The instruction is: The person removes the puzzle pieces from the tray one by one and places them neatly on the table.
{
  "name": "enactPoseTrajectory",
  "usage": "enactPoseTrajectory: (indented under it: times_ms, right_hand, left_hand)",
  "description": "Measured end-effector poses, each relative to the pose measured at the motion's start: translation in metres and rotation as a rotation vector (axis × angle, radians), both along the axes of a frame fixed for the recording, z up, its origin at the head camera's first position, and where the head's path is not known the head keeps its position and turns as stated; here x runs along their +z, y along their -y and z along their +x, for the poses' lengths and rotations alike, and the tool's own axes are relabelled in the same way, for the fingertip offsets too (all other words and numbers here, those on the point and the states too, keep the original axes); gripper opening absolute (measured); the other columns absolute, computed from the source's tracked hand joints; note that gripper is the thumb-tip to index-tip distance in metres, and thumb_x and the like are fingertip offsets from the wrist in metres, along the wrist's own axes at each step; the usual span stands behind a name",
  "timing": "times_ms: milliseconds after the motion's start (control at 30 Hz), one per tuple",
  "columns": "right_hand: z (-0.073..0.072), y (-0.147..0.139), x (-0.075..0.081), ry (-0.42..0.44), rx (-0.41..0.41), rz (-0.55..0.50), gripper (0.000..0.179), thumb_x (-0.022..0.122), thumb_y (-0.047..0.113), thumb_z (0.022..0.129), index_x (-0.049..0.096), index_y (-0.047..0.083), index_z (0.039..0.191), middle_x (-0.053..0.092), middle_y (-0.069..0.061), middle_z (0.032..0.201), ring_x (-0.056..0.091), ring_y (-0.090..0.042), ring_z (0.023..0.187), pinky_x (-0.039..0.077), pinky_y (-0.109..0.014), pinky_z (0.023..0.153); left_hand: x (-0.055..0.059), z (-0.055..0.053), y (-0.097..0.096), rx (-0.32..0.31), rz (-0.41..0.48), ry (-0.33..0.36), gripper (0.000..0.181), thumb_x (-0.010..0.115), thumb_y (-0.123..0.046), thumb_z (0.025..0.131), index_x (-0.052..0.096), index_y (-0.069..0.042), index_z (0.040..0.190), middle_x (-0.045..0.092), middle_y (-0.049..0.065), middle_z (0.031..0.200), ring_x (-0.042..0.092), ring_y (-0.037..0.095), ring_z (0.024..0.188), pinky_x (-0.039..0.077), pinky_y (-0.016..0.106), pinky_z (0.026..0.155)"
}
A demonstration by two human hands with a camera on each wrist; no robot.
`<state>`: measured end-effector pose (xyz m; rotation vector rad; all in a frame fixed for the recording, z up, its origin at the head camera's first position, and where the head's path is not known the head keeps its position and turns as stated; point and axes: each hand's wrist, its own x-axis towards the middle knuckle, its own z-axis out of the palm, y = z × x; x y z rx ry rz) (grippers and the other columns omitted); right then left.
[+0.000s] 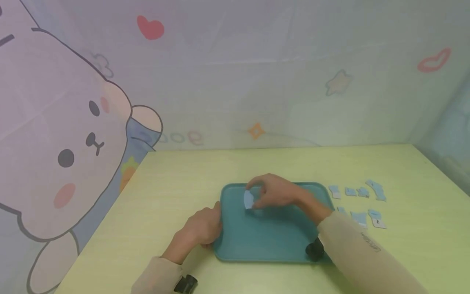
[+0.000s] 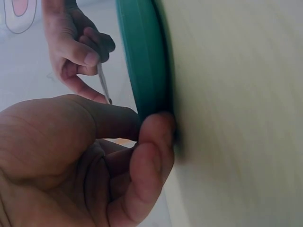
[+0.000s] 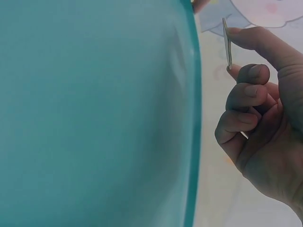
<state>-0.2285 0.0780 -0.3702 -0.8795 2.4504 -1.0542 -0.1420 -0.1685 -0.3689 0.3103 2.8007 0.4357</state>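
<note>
A teal rectangular tray (image 1: 257, 241) lies on the pale yellow table. My left hand (image 1: 203, 225) grips its left rim; in the left wrist view the thumb and curled fingers (image 2: 147, 165) close on the tray edge (image 2: 147, 52). Over the tray's upper left part, my right hand (image 1: 274, 191) pinches a light blue puzzle piece (image 1: 248, 200) by its two ends. The right wrist view shows that piece (image 3: 227, 45) edge-on, thin, between thumb and index fingertip, with the other fingers curled in below.
Several light blue and white puzzle pieces (image 1: 359, 219) lie on the table (image 1: 415, 245) right of the tray, in two loose rows, the lower one partly behind the right sleeve (image 1: 363, 253). A printed cloth (image 1: 235, 81) with a cartoon animal hangs behind the table.
</note>
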Motion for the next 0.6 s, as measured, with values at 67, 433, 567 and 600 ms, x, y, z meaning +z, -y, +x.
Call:
enactPoseTrajectory:
  times_ms: [67,433,567,600]
  right_hand:
    - [0.003,-0.003,0.003,-0.008,-0.001,0.003,0.055,0.082,0.022,0.089,0.066,0.009,0.140,0.042,0.008,0.056,0.035,-0.009,0.050,0.034,-0.027,0.051]
    - [0.021,-0.028,0.017,-0.045,-0.032,0.019,0.054,0.080,0.022,0.090,0.065,0.010,0.140,0.045,0.006,0.058,0.038,-0.010,0.054,0.038,-0.030,0.058]
    - [0.027,-0.039,0.021,-0.039,-0.024,0.019,0.053,0.080,0.022,0.091,0.065,0.009,0.140,0.046,0.007,0.059,0.039,-0.010,0.054,0.039,-0.029,0.058]
    - [0.028,-0.041,0.022,-0.038,-0.024,0.019,0.053,0.080,0.022,0.091,0.065,0.009,0.140,0.046,0.007,0.059,0.038,-0.010,0.054,0.039,-0.029,0.058]
  left_hand:
    - [0.000,0.000,0.000,0.002,0.000,0.002,0.056,0.046,-0.006,0.108,0.029,0.013,0.158,0.060,0.010,0.070,0.062,0.016,0.045,0.049,0.030,0.046]
    - [0.001,0.001,0.000,0.007,-0.015,0.009,0.058,0.046,-0.006,0.108,0.027,0.013,0.159,0.059,0.010,0.072,0.062,0.016,0.046,0.048,0.029,0.047]
    - [0.002,0.001,0.000,0.013,-0.016,0.014,0.058,0.045,-0.006,0.108,0.026,0.012,0.160,0.060,0.011,0.075,0.063,0.017,0.047,0.049,0.030,0.048]
    - [0.002,0.001,0.000,0.014,-0.013,0.015,0.058,0.045,-0.006,0.109,0.026,0.012,0.160,0.060,0.012,0.076,0.063,0.017,0.047,0.049,0.030,0.048]
